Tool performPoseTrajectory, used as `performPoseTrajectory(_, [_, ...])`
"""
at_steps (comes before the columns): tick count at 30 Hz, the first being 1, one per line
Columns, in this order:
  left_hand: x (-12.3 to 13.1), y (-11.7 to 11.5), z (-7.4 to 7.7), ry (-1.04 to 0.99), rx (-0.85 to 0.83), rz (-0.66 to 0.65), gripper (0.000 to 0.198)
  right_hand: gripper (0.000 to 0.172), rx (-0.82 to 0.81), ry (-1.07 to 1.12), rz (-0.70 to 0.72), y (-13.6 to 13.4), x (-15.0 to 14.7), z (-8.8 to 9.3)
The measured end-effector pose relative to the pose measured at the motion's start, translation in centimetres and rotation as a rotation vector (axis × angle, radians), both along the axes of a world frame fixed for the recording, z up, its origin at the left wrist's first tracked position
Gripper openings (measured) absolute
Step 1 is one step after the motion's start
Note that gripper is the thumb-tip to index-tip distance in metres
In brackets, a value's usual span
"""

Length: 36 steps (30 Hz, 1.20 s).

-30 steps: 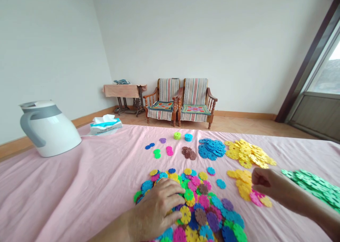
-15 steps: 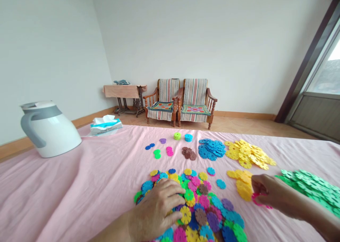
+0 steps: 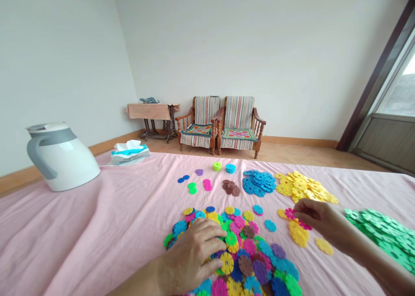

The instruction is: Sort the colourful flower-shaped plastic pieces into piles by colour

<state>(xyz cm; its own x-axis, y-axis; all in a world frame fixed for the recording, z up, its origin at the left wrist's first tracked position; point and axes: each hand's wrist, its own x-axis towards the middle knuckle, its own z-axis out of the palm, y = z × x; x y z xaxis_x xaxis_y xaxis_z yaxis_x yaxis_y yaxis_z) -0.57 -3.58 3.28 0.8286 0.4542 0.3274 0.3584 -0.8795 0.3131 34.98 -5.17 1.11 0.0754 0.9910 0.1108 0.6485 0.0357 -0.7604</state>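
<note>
A mixed heap of coloured plastic snowflake discs (image 3: 246, 252) lies on the pink cloth in front of me. My left hand (image 3: 191, 255) rests flat on the heap's left side, fingers spread over the discs. My right hand (image 3: 319, 220) hovers over a small yellow cluster (image 3: 298, 234), its fingers pinched on pink discs (image 3: 289, 213). One yellow disc (image 3: 324, 246) lies alone below that hand.
Sorted piles sit farther back: blue (image 3: 259, 182), yellow (image 3: 304, 188), green (image 3: 385, 233) at the right, brown (image 3: 231, 187), plus small pink, green, purple and dark blue groups. A white kettle (image 3: 61, 155) and a tissue pack (image 3: 129, 152) stand at the left. Two wooden chairs (image 3: 220, 125) are beyond the table.
My right hand picked up the pink discs from beside the yellow cluster and lifted them up and to the left. My left hand stayed on the heap.
</note>
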Motion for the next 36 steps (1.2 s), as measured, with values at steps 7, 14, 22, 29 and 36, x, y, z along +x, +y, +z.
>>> performPoseTrajectory(7, [-0.3, 0.2, -0.7, 0.004, 0.000, -0.015, 0.019, 0.016, -0.051, 0.034, 0.147, 0.5, -7.1, -0.1])
performPoseTrajectory(14, [-0.2, -0.3, -0.7, -0.039, -0.014, 0.026, 0.023, 0.014, 0.035, 0.051, 0.139, 1.7, -10.4, 1.4])
performPoseTrajectory(22, [0.2, -0.3, -2.4, -0.269, -0.134, 0.377, 0.041, 0.007, 0.125, 0.094, 0.219, -0.1, -16.4, 0.4])
performPoseTrajectory(29, [1.1, -0.6, -1.7, -0.390, -0.273, 0.433, 0.011, 0.007, 0.132, 0.211, 0.146, -0.9, -17.7, -0.6])
performPoseTrajectory(36, [1.1, -0.3, -1.1, -0.491, -0.400, 0.489, 0.015, 0.019, 0.123, 0.585, 0.025, -0.6, -17.5, -2.0])
